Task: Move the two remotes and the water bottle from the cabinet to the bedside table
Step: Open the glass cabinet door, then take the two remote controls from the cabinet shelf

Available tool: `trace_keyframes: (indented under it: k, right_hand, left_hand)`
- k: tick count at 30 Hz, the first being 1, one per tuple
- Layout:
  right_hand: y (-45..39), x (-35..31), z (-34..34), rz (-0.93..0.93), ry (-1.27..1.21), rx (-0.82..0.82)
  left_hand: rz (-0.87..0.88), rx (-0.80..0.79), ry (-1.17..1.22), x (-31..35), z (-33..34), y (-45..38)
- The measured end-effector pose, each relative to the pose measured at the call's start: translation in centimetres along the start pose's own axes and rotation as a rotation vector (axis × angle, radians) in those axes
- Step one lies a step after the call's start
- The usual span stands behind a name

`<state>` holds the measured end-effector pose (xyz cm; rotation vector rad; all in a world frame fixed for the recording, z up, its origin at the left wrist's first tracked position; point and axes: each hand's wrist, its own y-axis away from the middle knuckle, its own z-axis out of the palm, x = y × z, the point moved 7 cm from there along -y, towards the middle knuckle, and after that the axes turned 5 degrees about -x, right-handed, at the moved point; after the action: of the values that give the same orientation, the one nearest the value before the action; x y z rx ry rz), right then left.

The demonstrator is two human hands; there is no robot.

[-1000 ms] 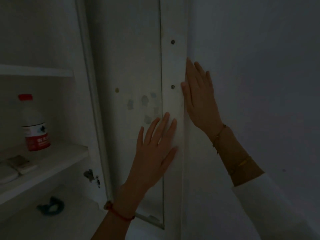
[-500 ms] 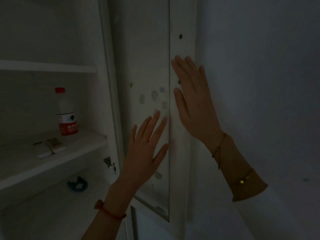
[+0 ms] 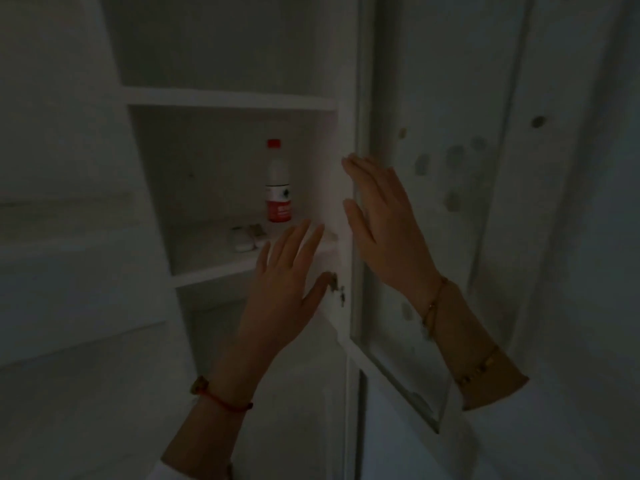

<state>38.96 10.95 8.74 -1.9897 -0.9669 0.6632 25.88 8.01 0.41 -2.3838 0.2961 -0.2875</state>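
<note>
Both hands are spread flat and hold nothing: the left hand (image 3: 277,289) before the shelf edge, the right hand (image 3: 384,220) beside the open cabinet door (image 3: 433,237). The water bottle (image 3: 278,183) stands upright on the shelf (image 3: 214,268) just beyond the left fingertips, and the two remotes (image 3: 246,236) lie left of it.

Single head-worn wide-angle view, no second view to overlap. Faces forward, slightly downward, into an open cabinet (image 3: 228,98), close up. Both forearms enter from the bottom edge. Shelf interior lies beyond the left hand's (image 3: 280,289) fingertips; the door panel (image 3: 450,237) is past the right hand's (image 3: 384,220) fingers. Scene dim.
</note>
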Motion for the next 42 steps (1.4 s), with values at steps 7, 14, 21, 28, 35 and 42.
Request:
trace_keyframes:
  k: [7,14,21,28,35,42]
  right_hand:
    - [-2.6,-0.4,9.4,0.004,-0.18,-0.1]
    - [-5.1,1.8,18.5,0.065,-0.281,-0.229]
    - [-7.9,5.0,25.3,0.102,-0.238,-0.242]
    - [-9.0,7.1,29.5,0.208,-0.178,-0.372]
    - [-9.0,7.2,32.0,0.355,-0.249,-0.548]
    - [-9.0,7.2,31.9,0.426,-0.422,-0.568]
  left_hand:
    - [-0.241,-0.043,-0.113,-8.6,-0.8,1.1]
    - [-0.354,-0.091,-0.126,-15.1,0.5,-1.2]
    - [-0.495,-0.155,-0.149,-20.2,3.0,-5.9]
    - [-0.699,-0.258,-0.276,-23.7,5.6,-8.2]
    - [-0.786,-0.369,-0.201,-25.4,7.3,-8.6]
    - [-0.854,-0.24,0.087,-25.2,7.1,-8.3]
